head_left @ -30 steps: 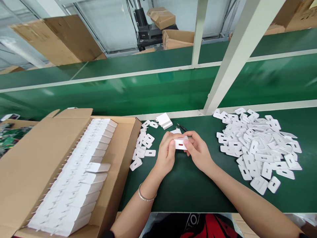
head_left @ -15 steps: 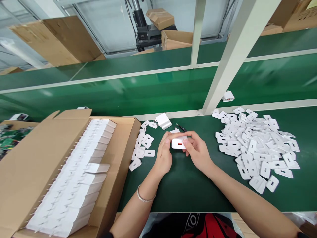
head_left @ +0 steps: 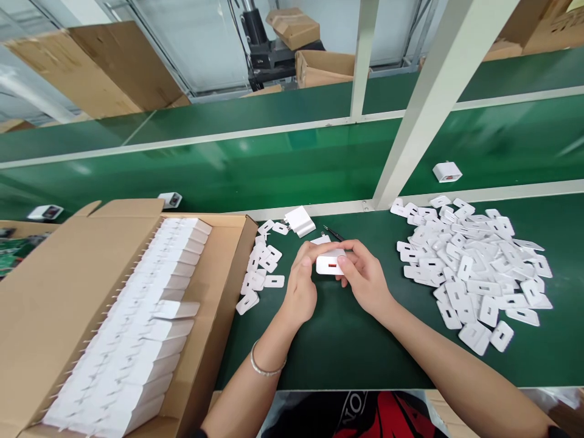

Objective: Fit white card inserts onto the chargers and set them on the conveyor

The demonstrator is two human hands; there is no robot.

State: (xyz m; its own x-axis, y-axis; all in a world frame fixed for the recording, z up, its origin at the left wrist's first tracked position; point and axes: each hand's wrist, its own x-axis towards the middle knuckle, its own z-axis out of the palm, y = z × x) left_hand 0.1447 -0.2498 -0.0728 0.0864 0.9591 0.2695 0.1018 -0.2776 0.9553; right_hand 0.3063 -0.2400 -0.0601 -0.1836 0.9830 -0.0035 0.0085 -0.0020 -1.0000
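Note:
Over the middle of the green table, both hands hold one white USB charger (head_left: 325, 261), its end with a red-orange port facing me. My left hand (head_left: 302, 286) closes on its left side, fingers along the back. From the right, my right hand (head_left: 367, 277) grips it, thumb at the front face. A second white charger (head_left: 300, 221) lies just beyond, metal prongs showing. Behind my fingers is a white piece (head_left: 321, 239), mostly hidden, beside a thin black pointed tool (head_left: 335, 234). Small slotted white end plates (head_left: 274, 281) are scattered left of my left hand.
At left an open cardboard box (head_left: 219, 316) contains rows of white chargers (head_left: 132, 328). A large heap of slotted white plates (head_left: 474, 267) covers the right side. Beyond the pale rail, a green belt (head_left: 274, 164) carries several chargers (head_left: 447, 172). A pale post (head_left: 420, 109) rises at the table's back edge.
Chargers on the green belt have moved to the right, and one behind the cardboard box now shows more fully. My hands and the held charger have barely moved. The view has shifted slightly.

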